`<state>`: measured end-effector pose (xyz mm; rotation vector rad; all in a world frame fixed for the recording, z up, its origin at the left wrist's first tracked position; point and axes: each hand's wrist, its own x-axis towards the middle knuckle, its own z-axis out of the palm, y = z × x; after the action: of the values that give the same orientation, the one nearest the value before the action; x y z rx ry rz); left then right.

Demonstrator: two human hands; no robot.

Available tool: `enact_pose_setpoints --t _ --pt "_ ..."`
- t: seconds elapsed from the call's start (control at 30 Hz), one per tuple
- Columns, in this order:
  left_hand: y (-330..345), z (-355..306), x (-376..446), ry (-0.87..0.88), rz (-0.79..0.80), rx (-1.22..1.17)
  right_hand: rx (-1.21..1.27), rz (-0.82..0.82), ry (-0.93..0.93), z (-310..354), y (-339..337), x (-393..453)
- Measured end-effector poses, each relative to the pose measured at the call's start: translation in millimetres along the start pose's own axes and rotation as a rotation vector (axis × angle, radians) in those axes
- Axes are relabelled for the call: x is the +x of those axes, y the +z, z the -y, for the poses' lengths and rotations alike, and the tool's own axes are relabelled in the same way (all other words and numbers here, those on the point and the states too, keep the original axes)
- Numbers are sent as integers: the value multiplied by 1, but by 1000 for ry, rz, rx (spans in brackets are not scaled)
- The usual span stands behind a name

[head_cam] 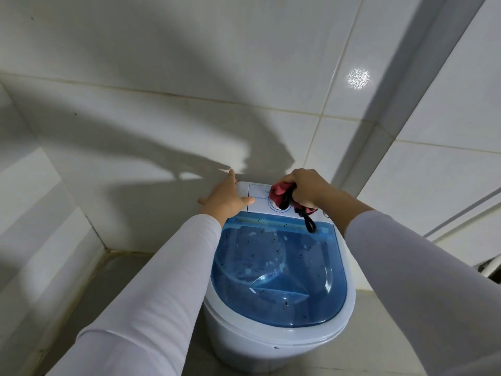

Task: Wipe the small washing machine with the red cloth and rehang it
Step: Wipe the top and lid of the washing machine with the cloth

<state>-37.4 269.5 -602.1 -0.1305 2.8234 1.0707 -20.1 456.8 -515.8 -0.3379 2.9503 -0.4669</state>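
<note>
The small washing machine [273,346] is white with a see-through blue lid [276,278], standing on the floor against a tiled wall. My right hand [307,189] is shut on the bunched red cloth [279,195], pressing it on the white control panel [260,191] over the dial. A black cord or strap [309,223] dangles from the cloth onto the lid's back edge. My left hand [225,199] lies flat with fingers spread on the machine's back left corner, holding nothing. Dark specks dot the lid.
White tiled walls [162,104] close in behind and to the left, meeting in a corner at the floor [122,270]. A white vertical strip or pipe [406,85] runs up the wall at the right. A dark opening [490,270] shows at the far right edge.
</note>
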Motion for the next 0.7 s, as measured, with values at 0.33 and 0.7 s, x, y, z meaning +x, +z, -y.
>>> enact_pose_setpoints --t 0.33,0.7 --pt "-1 -1 -2 0 -16 -2 -129 51 -151 2 -2 -9" --pt "-5 -8 -10 -32 -14 60 -275 144 -168 -5 -13 -16"
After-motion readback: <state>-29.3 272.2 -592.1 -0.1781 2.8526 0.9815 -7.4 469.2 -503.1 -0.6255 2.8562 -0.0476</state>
